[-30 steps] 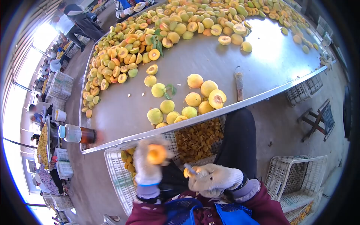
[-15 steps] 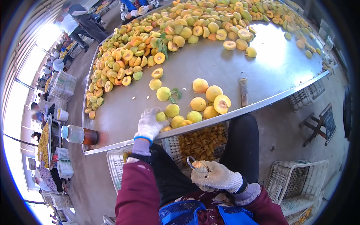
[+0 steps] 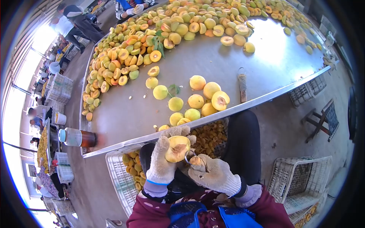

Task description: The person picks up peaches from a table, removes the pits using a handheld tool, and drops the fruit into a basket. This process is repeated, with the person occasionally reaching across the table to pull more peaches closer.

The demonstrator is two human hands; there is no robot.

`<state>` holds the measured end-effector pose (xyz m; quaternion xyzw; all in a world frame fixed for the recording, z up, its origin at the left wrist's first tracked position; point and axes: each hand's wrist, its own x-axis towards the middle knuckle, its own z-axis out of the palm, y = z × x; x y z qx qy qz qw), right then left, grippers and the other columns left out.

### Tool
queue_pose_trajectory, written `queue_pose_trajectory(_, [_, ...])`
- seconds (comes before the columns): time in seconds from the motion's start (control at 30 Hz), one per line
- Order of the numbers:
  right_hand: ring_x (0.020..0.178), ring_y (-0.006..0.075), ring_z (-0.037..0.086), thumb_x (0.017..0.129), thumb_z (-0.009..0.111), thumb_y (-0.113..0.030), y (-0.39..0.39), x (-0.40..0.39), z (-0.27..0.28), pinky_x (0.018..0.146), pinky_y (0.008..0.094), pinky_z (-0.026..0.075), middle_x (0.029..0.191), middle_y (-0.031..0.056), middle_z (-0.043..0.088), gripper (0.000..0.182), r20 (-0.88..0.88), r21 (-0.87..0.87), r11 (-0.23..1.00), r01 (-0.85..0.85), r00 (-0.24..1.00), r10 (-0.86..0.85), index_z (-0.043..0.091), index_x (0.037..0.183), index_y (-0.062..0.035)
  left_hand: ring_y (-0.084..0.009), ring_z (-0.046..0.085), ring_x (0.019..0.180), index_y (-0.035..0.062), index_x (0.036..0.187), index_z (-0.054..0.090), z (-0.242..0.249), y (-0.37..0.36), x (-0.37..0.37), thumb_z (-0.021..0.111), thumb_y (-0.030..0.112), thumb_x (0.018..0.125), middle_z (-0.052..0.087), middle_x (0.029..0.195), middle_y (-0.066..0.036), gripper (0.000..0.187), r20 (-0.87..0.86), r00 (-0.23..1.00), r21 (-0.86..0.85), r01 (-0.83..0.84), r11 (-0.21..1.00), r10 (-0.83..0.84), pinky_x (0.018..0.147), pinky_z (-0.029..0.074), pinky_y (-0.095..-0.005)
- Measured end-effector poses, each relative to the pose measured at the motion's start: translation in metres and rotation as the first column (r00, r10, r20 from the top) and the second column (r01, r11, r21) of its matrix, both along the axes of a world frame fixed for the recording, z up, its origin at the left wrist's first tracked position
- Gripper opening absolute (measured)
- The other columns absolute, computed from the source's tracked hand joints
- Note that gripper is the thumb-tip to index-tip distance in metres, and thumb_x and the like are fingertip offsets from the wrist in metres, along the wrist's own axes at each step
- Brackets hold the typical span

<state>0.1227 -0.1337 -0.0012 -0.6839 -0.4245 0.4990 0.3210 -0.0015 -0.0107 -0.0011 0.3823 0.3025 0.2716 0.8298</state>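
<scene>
My gloved left hand has its fingers wrapped round a peach half, cut face up, with the brown stone area showing in the middle. My gloved right hand is closed on a ring-ended pitting tool; its metal loop is at the right edge of the peach half, and its handle is mostly hidden in the glove. Both hands are over my lap, in front of the table edge. Just beyond lie several loose peaches and a cut half on the metal table.
A big heap of peach halves covers the table's far side. A similar tool lies near the front edge, a bottle at the left corner. Crates stand below; a folding stool is at right. Other people work beyond.
My left hand has moved from the fruit on the table back to my lap and now holds a peach half. The tool in my right hand is now beside it.
</scene>
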Motion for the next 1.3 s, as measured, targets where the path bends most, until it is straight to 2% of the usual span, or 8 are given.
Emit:
queue_pose_trajectory(0.47, [0.067, 0.0369, 0.065, 0.086, 0.062, -0.042, -0.008, -0.009, -0.002, 0.059, 0.0462, 0.051, 0.071, 0.0152, 0.065, 0.033, 0.228, 0.064, 0.994, 0.085, 0.969, -0.098, 0.056, 0.099, -0.012, -0.031, 0.06, 0.106, 0.0023, 0.131, 0.044, 0.0, -0.048, 0.024, 0.05, 0.054, 0.094, 0.055, 0.126, -0.016, 0.064, -0.015, 0.969, 0.328, -0.229, 0.916, 0.248, 0.086, 0.053, -0.0407])
queue_pose_trajectory(0.67, [0.057, 0.0298, 0.065, 0.088, 0.063, -0.037, -0.007, 0.009, 0.007, 0.051, 0.0397, 0.049, 0.068, 0.0129, 0.064, 0.031, -0.196, 0.026, 0.995, 0.101, 0.976, -0.094, 0.056, 0.099, -0.0083, -0.0285, 0.062, 0.105, 0.0006, 0.125, 0.049, -0.008, -0.045, 0.026, 0.052, 0.041, 0.097, 0.055, 0.125, -0.016, 0.049, -0.016, 0.97, 0.575, -0.189, 0.796, 0.242, 0.088, 0.051, -0.0383])
queue_pose_trajectory(0.73, [0.049, 0.0151, 0.058, 0.092, 0.061, -0.029, -0.008, 0.016, 0.007, 0.044, 0.029, 0.044, 0.062, 0.0044, 0.059, 0.023, -0.723, -0.102, 0.995, -0.008, 0.688, -0.068, 0.056, 0.099, -0.0081, -0.0278, 0.063, 0.104, -0.0012, 0.123, 0.051, -0.002, -0.043, 0.023, 0.053, 0.033, 0.099, 0.056, 0.124, -0.016, 0.042, -0.06, 0.971, 0.688, -0.128, 0.714, 0.233, 0.09, 0.05, -0.0376])
queue_pose_trajectory(0.87, [0.046, 0.0059, 0.049, 0.094, 0.06, -0.023, -0.015, 0.017, 0.003, 0.04, 0.0226, 0.037, 0.061, -0.0021, 0.053, 0.014, -0.838, -0.158, 0.985, -0.063, 0.537, -0.1, 0.056, 0.095, -0.0093, -0.0264, 0.064, 0.1, -0.002, 0.118, 0.055, 0.023, -0.04, 0.024, 0.053, 0.024, 0.098, 0.06, 0.118, -0.016, 0.033, -0.199, 0.974, 0.463, -0.004, 0.886, 0.108, 0.088, 0.051, -0.0367])
queue_pose_trajectory(1.03, [0.042, 0.0076, 0.046, 0.092, 0.061, -0.023, -0.017, 0.028, 0.003, 0.036, 0.0232, 0.034, 0.058, 0.0001, 0.051, 0.016, -0.885, -0.11, 0.98, -0.166, 0.465, -0.02, 0.056, 0.089, -0.0084, -0.0276, 0.064, 0.101, -0.0013, 0.116, 0.057, 0.013, -0.034, 0.026, 0.056, 0.012, 0.094, 0.063, 0.113, -0.02, 0.025, -0.069, 0.983, 0.973, 0.028, 0.228, 0.171, 0.089, 0.05, -0.0356])
queue_pose_trajectory(1.1, [0.042, 0.0077, 0.046, 0.092, 0.062, -0.024, -0.017, 0.027, 0.002, 0.035, 0.0231, 0.034, 0.058, 0.0002, 0.051, 0.017, -0.888, -0.131, 0.982, -0.138, 0.457, -0.055, 0.056, 0.088, -0.0083, -0.03, 0.064, 0.102, 0.0003, 0.116, 0.058, 0.013, -0.029, 0.024, 0.06, 0.007, 0.09, 0.062, 0.116, -0.02, 0.027, -0.126, 0.983, 0.969, 0.093, 0.229, 0.136, 0.089, 0.05, -0.0371])
queue_pose_trajectory(1.17, [0.041, 0.0079, 0.046, 0.091, 0.062, -0.026, -0.015, 0.027, 0.003, 0.034, 0.0227, 0.033, 0.058, 0.0002, 0.052, 0.02, -0.887, -0.169, 0.982, -0.086, 0.447, -0.114, 0.057, 0.086, -0.0079, -0.0335, 0.065, 0.101, 0.0024, 0.114, 0.059, 0.014, -0.032, 0.023, 0.067, 0.006, 0.083, 0.061, 0.118, -0.02, 0.032, -0.263, 0.965, 0.442, 0.123, 0.888, -0.003, 0.086, 0.053, -0.0401])
queue_pose_trajectory(1.3, [0.041, 0.0078, 0.047, 0.09, 0.063, -0.027, -0.02, 0.031, -0.003, 0.034, 0.0221, 0.035, 0.058, 0.0003, 0.053, 0.021, -0.891, -0.102, 0.977, -0.188, 0.454, -0.006, 0.057, 0.085, -0.0081, -0.0225, 0.063, 0.096, -0.0001, 0.119, 0.055, 0.004, -0.028, 0.027, 0.051, 0.022, 0.097, 0.062, 0.112, -0.018, 0.031, -0.051, 0.989, 0.996, 0.041, 0.074, 0.142, 0.084, 0.052, -0.0368])
